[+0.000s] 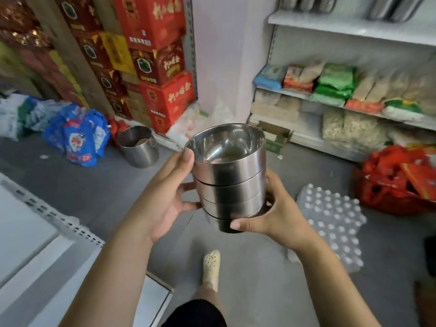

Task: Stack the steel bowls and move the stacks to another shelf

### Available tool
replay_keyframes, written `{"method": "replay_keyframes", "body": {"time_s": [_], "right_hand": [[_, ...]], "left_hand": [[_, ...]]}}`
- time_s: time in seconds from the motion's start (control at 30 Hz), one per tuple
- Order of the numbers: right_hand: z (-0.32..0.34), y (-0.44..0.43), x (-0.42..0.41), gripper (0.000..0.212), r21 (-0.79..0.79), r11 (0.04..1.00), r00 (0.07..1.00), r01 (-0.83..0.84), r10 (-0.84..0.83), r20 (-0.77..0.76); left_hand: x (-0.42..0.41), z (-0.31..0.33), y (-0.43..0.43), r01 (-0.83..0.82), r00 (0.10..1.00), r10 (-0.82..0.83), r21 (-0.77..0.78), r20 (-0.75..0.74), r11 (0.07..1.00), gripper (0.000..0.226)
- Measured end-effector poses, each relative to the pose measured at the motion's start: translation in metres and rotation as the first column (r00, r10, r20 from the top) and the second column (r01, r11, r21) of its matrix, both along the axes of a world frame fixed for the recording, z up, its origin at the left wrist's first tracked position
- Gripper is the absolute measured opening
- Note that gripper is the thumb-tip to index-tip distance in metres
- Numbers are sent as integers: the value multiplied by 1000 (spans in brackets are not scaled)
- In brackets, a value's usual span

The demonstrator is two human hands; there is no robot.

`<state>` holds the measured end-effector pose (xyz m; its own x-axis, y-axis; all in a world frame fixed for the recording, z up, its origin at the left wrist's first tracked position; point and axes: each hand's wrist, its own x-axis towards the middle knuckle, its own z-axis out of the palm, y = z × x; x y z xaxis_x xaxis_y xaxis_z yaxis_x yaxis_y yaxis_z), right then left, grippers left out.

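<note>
A stack of several nested steel bowls [230,178] hangs in mid-air at the centre of the head view, its top bowl open and empty. My left hand [165,197] grips the stack's left side, thumb on the top rim. My right hand [269,215] cups the lower right side, thumb across the bottom bowl. More steel ware [389,7] stands on the top white shelf [354,27] at the upper right.
A steel pot [138,147] stands on the grey floor beside stacked red cartons [160,67]. White shelves at right hold food packets [335,83]. A pack of bottles [330,223], red bags [396,182] and blue bags [77,135] lie on the floor. A white shelf edge [47,208] runs at left.
</note>
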<state>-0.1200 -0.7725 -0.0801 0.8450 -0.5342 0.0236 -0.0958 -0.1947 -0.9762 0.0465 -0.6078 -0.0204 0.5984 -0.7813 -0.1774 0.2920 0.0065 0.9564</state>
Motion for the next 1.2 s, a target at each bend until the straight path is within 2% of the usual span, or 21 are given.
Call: {"method": "replay_keyframes", "body": {"time_s": [0.33,0.47,0.63,0.97,1.2], "right_hand": [[10,-143,86,114,-14,953,952,302,-302,48],[16,-194,123,117,-15,924,922,383,-382,65],[9,-252,136,118,8,876,875,482,-482,44],[-4,-409,155,116,-4,845,844,535,-534,42],[12,-578,158,118,-10,865,862,502,-500,77]], "left_hand": [[122,22,-197,241,950,-250,72,186,968,59],[166,34,-268,340,893,-362,125,268,932,72],[192,25,-349,486,821,-505,139,267,863,81],[210,8,-516,531,789,-542,122,291,839,91],[211,27,-675,499,810,-500,87,306,862,80]]}}
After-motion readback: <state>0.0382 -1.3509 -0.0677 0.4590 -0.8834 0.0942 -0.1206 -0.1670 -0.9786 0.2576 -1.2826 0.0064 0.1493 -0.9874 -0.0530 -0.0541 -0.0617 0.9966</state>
